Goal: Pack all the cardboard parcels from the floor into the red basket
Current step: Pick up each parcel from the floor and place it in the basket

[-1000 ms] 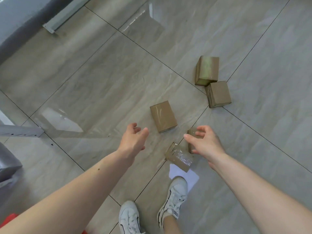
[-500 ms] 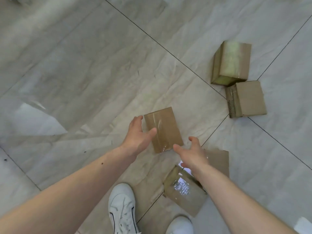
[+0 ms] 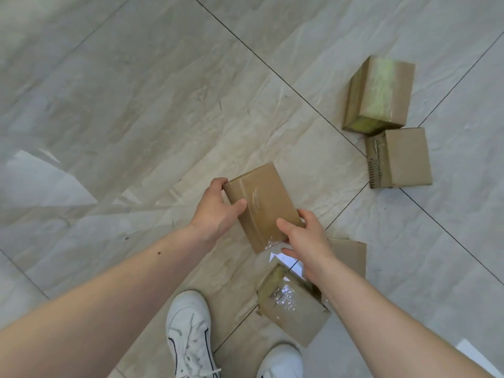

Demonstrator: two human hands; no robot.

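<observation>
A taped brown parcel (image 3: 263, 197) lies in the middle of the tiled floor. My left hand (image 3: 218, 211) grips its left edge, thumb on top. My right hand (image 3: 305, 236) holds its near right corner, thumb on top and fingers round the side. A shiny taped parcel (image 3: 293, 309) lies under my right forearm, with a flat piece of cardboard (image 3: 351, 255) beside it. Two more parcels sit at the far right: one with greenish tape (image 3: 379, 94) and a plain one (image 3: 403, 156) touching it. The red basket is out of view.
My two white shoes (image 3: 191, 334) (image 3: 281, 361) stand at the bottom, close to the shiny parcel. Glossy grey floor tiles (image 3: 136, 105) stretch to the left and far side, with bright reflections on them.
Both hands moved forward and closed on the central parcel, left on its left edge, right on its near corner. The view dropped closer to the floor.
</observation>
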